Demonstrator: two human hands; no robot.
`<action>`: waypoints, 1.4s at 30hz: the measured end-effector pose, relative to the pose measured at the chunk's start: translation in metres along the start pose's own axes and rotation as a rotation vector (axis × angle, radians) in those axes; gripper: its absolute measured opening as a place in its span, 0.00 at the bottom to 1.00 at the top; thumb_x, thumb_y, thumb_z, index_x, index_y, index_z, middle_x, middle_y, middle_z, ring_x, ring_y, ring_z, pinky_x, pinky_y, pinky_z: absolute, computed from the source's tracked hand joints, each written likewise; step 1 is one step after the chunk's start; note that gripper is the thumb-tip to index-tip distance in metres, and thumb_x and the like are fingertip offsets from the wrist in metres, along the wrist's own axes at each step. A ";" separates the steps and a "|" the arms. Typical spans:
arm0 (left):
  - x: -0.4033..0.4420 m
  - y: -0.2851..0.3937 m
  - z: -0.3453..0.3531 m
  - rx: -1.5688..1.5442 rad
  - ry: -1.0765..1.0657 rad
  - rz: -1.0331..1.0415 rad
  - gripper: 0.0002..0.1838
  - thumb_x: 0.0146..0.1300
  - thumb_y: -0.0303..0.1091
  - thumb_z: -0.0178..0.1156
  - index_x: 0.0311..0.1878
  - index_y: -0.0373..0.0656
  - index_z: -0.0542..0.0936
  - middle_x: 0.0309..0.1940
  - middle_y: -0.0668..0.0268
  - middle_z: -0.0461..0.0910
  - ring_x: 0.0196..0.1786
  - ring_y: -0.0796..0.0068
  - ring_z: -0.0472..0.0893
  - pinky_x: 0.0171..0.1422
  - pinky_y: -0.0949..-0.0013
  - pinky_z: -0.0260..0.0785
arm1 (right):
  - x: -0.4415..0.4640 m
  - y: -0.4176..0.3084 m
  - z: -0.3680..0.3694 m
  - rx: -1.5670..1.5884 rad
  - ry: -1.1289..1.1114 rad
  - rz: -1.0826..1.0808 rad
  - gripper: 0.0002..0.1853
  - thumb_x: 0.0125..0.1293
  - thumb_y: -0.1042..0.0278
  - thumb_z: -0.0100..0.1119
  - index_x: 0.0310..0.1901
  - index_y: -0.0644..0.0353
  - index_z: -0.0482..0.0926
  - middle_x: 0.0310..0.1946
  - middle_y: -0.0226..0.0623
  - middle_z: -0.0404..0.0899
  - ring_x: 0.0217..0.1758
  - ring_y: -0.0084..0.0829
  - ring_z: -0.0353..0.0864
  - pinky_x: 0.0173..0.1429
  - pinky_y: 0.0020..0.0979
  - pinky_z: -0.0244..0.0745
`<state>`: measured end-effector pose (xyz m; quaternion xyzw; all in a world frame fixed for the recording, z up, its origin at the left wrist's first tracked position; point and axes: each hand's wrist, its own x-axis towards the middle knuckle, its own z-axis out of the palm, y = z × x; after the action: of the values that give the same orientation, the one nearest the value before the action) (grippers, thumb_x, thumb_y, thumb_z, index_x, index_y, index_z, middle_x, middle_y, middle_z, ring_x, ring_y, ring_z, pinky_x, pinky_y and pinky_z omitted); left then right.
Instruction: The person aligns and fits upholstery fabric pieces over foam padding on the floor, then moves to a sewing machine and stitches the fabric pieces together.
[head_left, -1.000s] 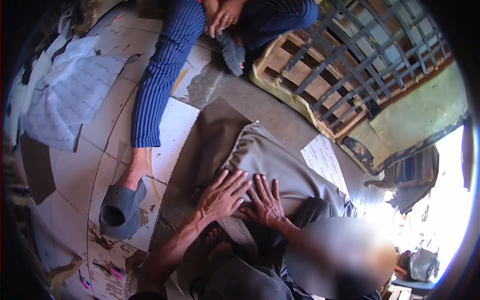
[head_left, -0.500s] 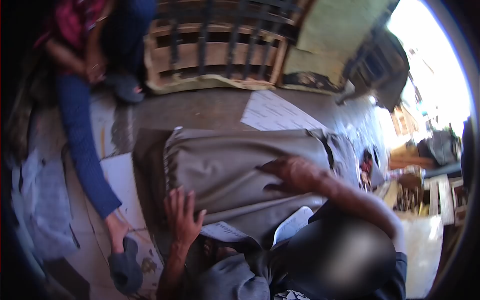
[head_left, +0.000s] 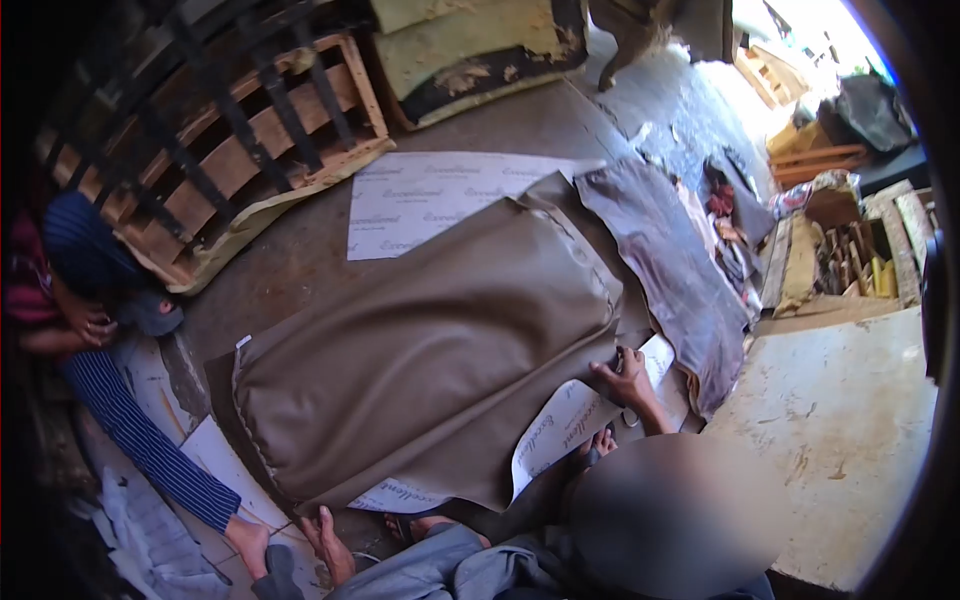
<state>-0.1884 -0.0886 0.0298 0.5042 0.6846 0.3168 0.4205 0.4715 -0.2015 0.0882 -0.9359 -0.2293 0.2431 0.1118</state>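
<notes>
A large brown leatherette sheet [head_left: 400,360] lies on the floor in front of me, with gathered, puckered seams at its left and far right ends. Its near side is turned up in places, showing a white printed backing [head_left: 560,430]. My left hand [head_left: 328,545] is at the near left corner, with thumb and fingers closed on the sheet's edge. Around the sheet's right edge, beside the upturned backing, my right hand [head_left: 628,385] has its fingers bent. Some fingertips of both hands are hidden. A blurred round shape [head_left: 680,510] covers the area below my right hand.
A wooden slatted frame [head_left: 250,150] stands at the far left, near a seated person's striped trouser leg [head_left: 150,440]. Another printed sheet [head_left: 420,200] lies beyond the brown one. Grey cloth [head_left: 670,270] is at the right, by a pale board [head_left: 840,430] and wood scraps [head_left: 855,260].
The view has swung, so the brown sheet now appears slanted. My right hand has left the sheet's middle for its right edge; my left hand has gone from its surface to the near left corner.
</notes>
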 end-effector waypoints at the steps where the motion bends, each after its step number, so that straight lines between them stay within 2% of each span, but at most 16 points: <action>1: 0.001 0.086 0.026 -0.335 0.021 -0.224 0.26 0.74 0.39 0.62 0.68 0.36 0.72 0.62 0.59 0.76 0.64 0.67 0.73 0.74 0.63 0.57 | -0.018 -0.018 -0.003 0.049 -0.046 0.081 0.54 0.57 0.35 0.73 0.76 0.63 0.63 0.68 0.67 0.64 0.73 0.59 0.68 0.74 0.49 0.67; 5: 0.000 0.104 0.016 -0.189 -0.033 -0.007 0.14 0.76 0.36 0.60 0.55 0.36 0.80 0.50 0.64 0.82 0.54 0.74 0.76 0.64 0.64 0.64 | -0.021 0.001 0.011 0.251 0.018 0.095 0.52 0.56 0.37 0.75 0.74 0.62 0.63 0.55 0.62 0.79 0.61 0.58 0.81 0.70 0.46 0.73; 9: 0.022 0.068 -0.024 0.086 0.151 -0.008 0.15 0.78 0.40 0.57 0.54 0.36 0.80 0.50 0.62 0.80 0.56 0.72 0.75 0.67 0.65 0.62 | -0.014 0.004 -0.027 0.234 -0.247 0.084 0.38 0.61 0.47 0.75 0.66 0.61 0.72 0.48 0.51 0.86 0.47 0.43 0.86 0.57 0.40 0.78; 11: 0.040 0.057 -0.050 0.314 0.227 0.159 0.20 0.78 0.44 0.56 0.59 0.35 0.78 0.56 0.58 0.79 0.60 0.66 0.75 0.71 0.65 0.61 | -0.012 0.034 -0.022 0.396 -0.274 0.005 0.22 0.67 0.53 0.69 0.51 0.64 0.81 0.41 0.48 0.84 0.44 0.39 0.83 0.51 0.43 0.75; 14: 0.063 0.053 -0.067 0.640 0.339 0.409 0.28 0.79 0.49 0.55 0.68 0.34 0.76 0.65 0.54 0.78 0.66 0.57 0.75 0.75 0.64 0.60 | -0.022 0.041 -0.037 0.652 -0.337 0.085 0.20 0.70 0.55 0.66 0.52 0.64 0.80 0.40 0.43 0.82 0.45 0.30 0.79 0.51 0.40 0.74; 15: 0.045 0.105 -0.054 0.780 0.229 0.148 0.35 0.79 0.50 0.51 0.69 0.21 0.70 0.73 0.35 0.67 0.77 0.44 0.66 0.81 0.57 0.55 | -0.037 0.017 -0.067 0.630 -0.264 0.060 0.19 0.72 0.55 0.63 0.52 0.64 0.80 0.39 0.39 0.82 0.45 0.26 0.77 0.52 0.37 0.74; 16: 0.047 0.100 -0.059 0.784 0.226 0.154 0.35 0.79 0.50 0.51 0.69 0.21 0.70 0.73 0.35 0.67 0.77 0.44 0.66 0.81 0.57 0.55 | -0.040 0.014 -0.079 0.502 -0.231 0.085 0.20 0.72 0.54 0.63 0.53 0.64 0.81 0.39 0.41 0.84 0.44 0.29 0.80 0.54 0.37 0.74; 18: 0.046 0.087 -0.070 1.122 0.193 0.064 0.33 0.77 0.49 0.55 0.65 0.22 0.74 0.64 0.32 0.74 0.68 0.37 0.74 0.73 0.54 0.64 | -0.040 0.021 -0.084 0.636 -0.278 0.150 0.22 0.70 0.53 0.66 0.54 0.65 0.81 0.42 0.44 0.86 0.46 0.34 0.84 0.55 0.38 0.75; 22: 0.022 0.124 -0.041 1.153 0.044 0.002 0.28 0.75 0.46 0.59 0.58 0.24 0.77 0.51 0.31 0.80 0.57 0.32 0.79 0.63 0.48 0.70 | -0.040 0.027 -0.089 0.418 -0.251 0.143 0.27 0.66 0.48 0.69 0.55 0.65 0.82 0.44 0.48 0.86 0.48 0.39 0.86 0.56 0.41 0.75; 24: 0.017 0.130 -0.027 0.940 0.040 0.197 0.22 0.73 0.43 0.60 0.52 0.27 0.78 0.40 0.31 0.81 0.48 0.30 0.79 0.58 0.44 0.69 | -0.039 0.030 -0.087 0.365 -0.173 0.106 0.27 0.66 0.47 0.69 0.50 0.66 0.83 0.40 0.47 0.86 0.44 0.37 0.86 0.53 0.41 0.75; 28: 0.018 0.160 0.002 1.037 0.072 0.146 0.18 0.72 0.38 0.60 0.50 0.29 0.78 0.42 0.36 0.81 0.47 0.33 0.79 0.56 0.45 0.70 | -0.033 0.023 -0.104 0.266 -0.264 0.103 0.26 0.65 0.45 0.70 0.42 0.68 0.84 0.33 0.44 0.84 0.38 0.34 0.84 0.47 0.42 0.74; 30: 0.026 0.177 0.033 1.014 0.271 0.724 0.16 0.70 0.35 0.61 0.53 0.32 0.78 0.47 0.43 0.82 0.51 0.40 0.79 0.57 0.45 0.70 | -0.039 0.021 -0.109 0.272 -0.270 0.101 0.26 0.64 0.45 0.70 0.40 0.68 0.84 0.31 0.43 0.83 0.37 0.32 0.83 0.46 0.43 0.73; 33: -0.003 0.261 0.133 0.576 -0.424 0.562 0.27 0.65 0.40 0.68 0.63 0.35 0.75 0.57 0.50 0.78 0.61 0.48 0.77 0.66 0.48 0.66 | -0.036 0.025 -0.112 0.335 -0.305 0.115 0.31 0.61 0.45 0.73 0.49 0.71 0.84 0.37 0.43 0.87 0.43 0.30 0.86 0.52 0.38 0.75; 35: -0.025 0.290 0.188 0.594 -0.718 0.909 0.37 0.59 0.43 0.73 0.69 0.38 0.73 0.62 0.53 0.77 0.64 0.50 0.76 0.67 0.50 0.67 | -0.037 0.019 -0.120 0.393 -0.341 0.118 0.34 0.61 0.44 0.73 0.53 0.72 0.83 0.41 0.43 0.87 0.46 0.31 0.86 0.55 0.37 0.75; 38: -0.024 0.275 0.218 0.744 -0.902 1.019 0.43 0.56 0.45 0.75 0.72 0.38 0.70 0.65 0.53 0.75 0.65 0.51 0.76 0.67 0.52 0.68 | -0.039 0.022 -0.123 0.450 -0.348 0.172 0.41 0.60 0.42 0.75 0.62 0.74 0.79 0.51 0.45 0.86 0.55 0.33 0.84 0.63 0.34 0.73; 42: -0.014 0.256 0.220 0.739 -0.929 0.924 0.38 0.58 0.37 0.73 0.71 0.36 0.71 0.65 0.51 0.76 0.66 0.50 0.76 0.70 0.51 0.67 | -0.041 0.031 -0.127 0.612 -0.433 0.187 0.44 0.59 0.43 0.77 0.67 0.72 0.76 0.58 0.45 0.83 0.61 0.32 0.81 0.67 0.33 0.71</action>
<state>0.1189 -0.0253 0.1545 0.9302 0.2174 -0.0347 0.2937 0.5158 -0.2608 0.2037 -0.8031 -0.0780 0.5015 0.3122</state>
